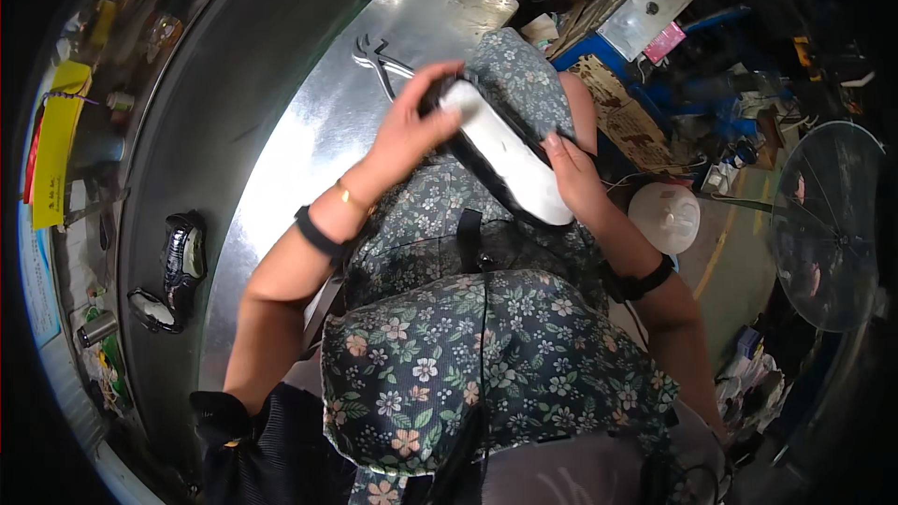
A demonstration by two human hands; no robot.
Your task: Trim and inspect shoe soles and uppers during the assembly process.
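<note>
A shiny table (pixel 281 168) lies left of the shoe (pixel 510 157). My left hand (pixel 413 123) grips its far end, right hand (pixel 576 178) its side: likely lining it up; next needs steadiness.

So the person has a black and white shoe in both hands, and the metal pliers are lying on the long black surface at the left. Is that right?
Not quite: the head view shows the metal pliers lying on the shiny metal table. The rest stands: the left hand and right hand hold a black and white shoe.
</note>
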